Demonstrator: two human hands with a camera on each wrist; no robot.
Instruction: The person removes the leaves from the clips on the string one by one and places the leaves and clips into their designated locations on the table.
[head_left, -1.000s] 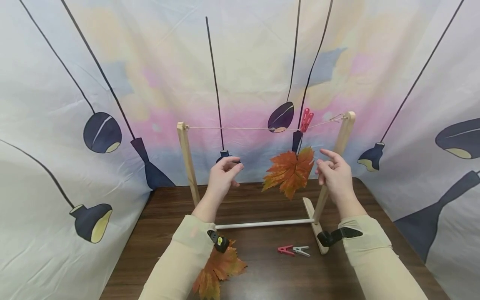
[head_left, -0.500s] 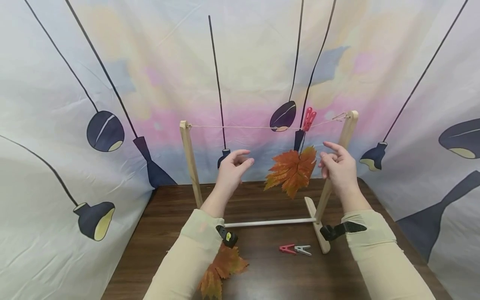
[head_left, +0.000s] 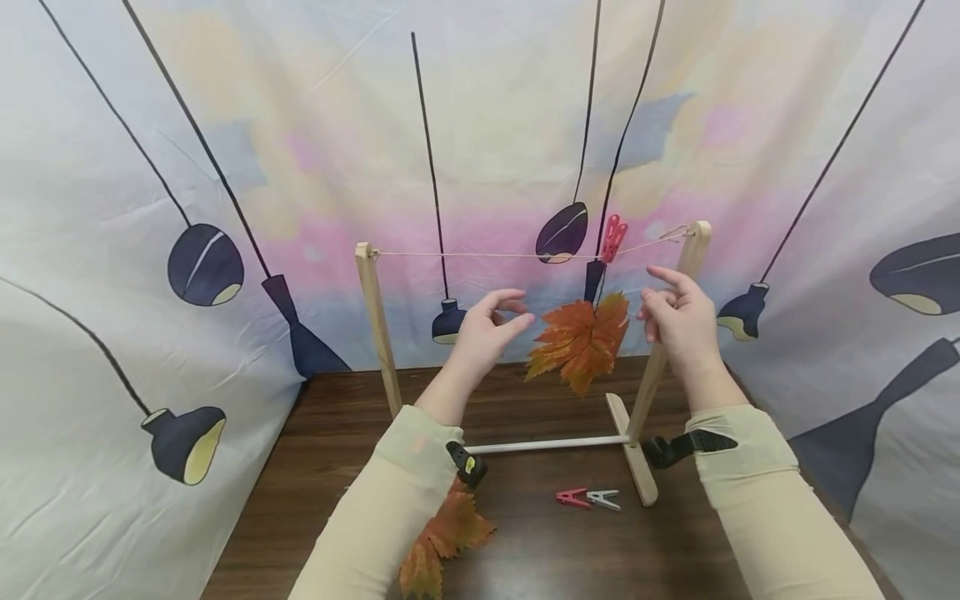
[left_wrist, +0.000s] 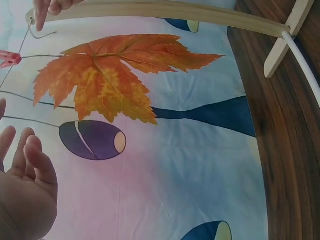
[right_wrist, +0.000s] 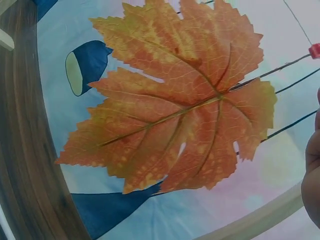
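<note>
An orange maple-like leaf (head_left: 581, 342) hangs by its stem from a red clothespin (head_left: 614, 239) on the string (head_left: 487, 255). To the left of this leaf, my left hand (head_left: 483, 337) is raised with nothing in it, its fingers loosely bent. My right hand (head_left: 681, 325) hovers close to the leaf's right side, also holding nothing, its index finger pointing left. The leaf (right_wrist: 170, 110) fills much of the right wrist view. A second leaf (head_left: 450, 529) lies on the table, partly hidden by my left forearm.
The string runs between two wooden posts (head_left: 375, 325), joined low down by a white rod (head_left: 551, 444). A red clothespin (head_left: 572, 498) and a white clothespin (head_left: 603, 499) lie on the brown table (head_left: 540, 558). A printed cloth (head_left: 495, 125) stands behind.
My left hand has moved right, closer to the hanging leaf. The right hand has risen slightly. The leaf and clothespins stay where they were.
</note>
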